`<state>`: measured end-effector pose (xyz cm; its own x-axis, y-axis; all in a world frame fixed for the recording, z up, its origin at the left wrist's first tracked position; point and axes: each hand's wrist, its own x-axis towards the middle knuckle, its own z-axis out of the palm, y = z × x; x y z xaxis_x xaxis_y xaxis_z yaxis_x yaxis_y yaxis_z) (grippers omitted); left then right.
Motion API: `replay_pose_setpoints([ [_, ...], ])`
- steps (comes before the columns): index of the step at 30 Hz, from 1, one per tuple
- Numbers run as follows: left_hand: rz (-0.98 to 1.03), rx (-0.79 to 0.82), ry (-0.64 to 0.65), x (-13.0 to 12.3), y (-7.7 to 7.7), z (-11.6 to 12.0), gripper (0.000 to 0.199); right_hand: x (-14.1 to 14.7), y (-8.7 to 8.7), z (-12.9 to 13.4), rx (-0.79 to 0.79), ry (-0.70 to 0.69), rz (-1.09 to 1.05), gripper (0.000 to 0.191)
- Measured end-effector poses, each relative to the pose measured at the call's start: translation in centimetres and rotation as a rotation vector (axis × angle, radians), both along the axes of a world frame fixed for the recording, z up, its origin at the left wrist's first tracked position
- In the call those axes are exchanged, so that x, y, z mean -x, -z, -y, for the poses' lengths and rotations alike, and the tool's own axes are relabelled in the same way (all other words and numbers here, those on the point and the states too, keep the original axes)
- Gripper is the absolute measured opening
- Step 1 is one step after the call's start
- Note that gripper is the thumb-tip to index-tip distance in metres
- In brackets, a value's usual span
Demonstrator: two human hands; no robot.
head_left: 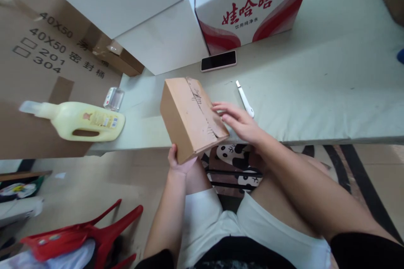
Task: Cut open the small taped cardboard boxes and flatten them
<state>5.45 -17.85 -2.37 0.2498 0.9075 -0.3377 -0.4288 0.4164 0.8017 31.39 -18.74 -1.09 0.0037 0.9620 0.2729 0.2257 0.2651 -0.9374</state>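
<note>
A small brown cardboard box [189, 113] is tilted over the near edge of the table, with a ragged slit along the seam of its top face. My left hand [181, 162] grips its lower near corner, thumb on the side and the other fingers hidden beneath. Against the right edge of the box rests my right hand [238, 122], fingers stretched out and slightly apart, gripping nothing. A white utility knife [245, 98] lies on the table just beyond that hand. Farther back is a phone [219, 61] with a dark screen.
White cartons [167, 35] and a red-and-white water carton [249, 14] stand at the back. On the left are a large printed carton [28, 80], a pale yellow bottle [91, 124] and a small clear container [114, 98]. A red chair [104, 235] stands on the floor.
</note>
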Motion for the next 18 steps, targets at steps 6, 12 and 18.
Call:
replay_pose_setpoints([
  [6, 0.044, -0.181, -0.068, 0.8, -1.5, -3.8, 0.071, -3.7, 0.8, -1.4, 0.473, 0.547, 0.697, 0.046],
  [12, 0.012, -0.184, -0.123, 0.9, 0.6, -6.1, 0.07, -3.5, -0.7, -1.1, 0.46, 0.247, 0.33, 0.049],
  [18, 0.122, -0.228, -0.142, -0.2, 1.5, -5.7, 0.074, -1.9, -2.2, 1.2, 0.336, -0.206, -0.103, 0.051],
])
